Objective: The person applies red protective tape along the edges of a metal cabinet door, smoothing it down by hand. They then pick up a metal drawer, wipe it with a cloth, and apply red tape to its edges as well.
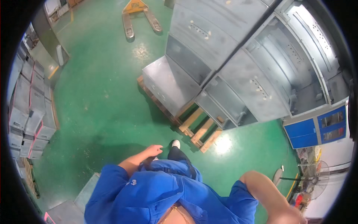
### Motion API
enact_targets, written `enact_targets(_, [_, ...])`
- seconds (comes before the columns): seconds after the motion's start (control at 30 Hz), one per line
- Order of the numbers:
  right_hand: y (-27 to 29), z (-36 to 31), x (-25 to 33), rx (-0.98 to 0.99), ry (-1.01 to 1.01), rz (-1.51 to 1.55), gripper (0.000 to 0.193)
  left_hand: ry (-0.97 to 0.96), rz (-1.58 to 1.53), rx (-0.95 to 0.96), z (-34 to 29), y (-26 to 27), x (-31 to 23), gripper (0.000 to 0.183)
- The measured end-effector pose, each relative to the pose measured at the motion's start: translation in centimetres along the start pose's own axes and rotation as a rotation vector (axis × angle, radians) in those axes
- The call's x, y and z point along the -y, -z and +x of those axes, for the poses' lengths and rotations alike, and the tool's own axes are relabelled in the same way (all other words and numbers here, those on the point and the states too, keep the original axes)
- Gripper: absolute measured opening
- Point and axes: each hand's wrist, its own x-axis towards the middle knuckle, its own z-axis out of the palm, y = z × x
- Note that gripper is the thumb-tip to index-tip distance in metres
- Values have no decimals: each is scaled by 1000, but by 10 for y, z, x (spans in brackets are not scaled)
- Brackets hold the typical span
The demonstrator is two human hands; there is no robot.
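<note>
Blue-sleeved left hand hangs empty; right hand blurred, seemingly empty

Metal cabinets sit stacked on a wooden pallet up front-right, pallet jack behind them (further out), crates stacked left, fan far right.

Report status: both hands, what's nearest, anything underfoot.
Left hand open, empty, hanging by the leg. Right hand at frame edge, grip unclear. Grey metal cabinets on wooden pallet directly ahead. Pallet jack beyond.
</note>
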Motion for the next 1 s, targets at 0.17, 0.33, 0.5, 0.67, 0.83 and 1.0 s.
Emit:
enact_targets(0.17, [5,-226,-58,-136,-891,-606,29,-75,-44,56,65,44,-26,40])
enact_targets(0.33, [53,-496,-25,237,-2055,-720,16,15,-5,12,134,134,-26,43])
enact_targets(0.5, [62,-690,40,189,-2705,-560,23,229,117,-45,224,226,27,42])
enact_targets(0.67, [28,-757,16,-119,-2873,-448,15,242,253,-120,338,315,77,45])
enact_targets(0.83, [50,-846,19,-411,-2864,-541,13,197,270,-268,501,375,117,48])
enact_targets(1.0, [65,-959,39,57,-2862,-945,39,87,486,-526,632,401,196,58])
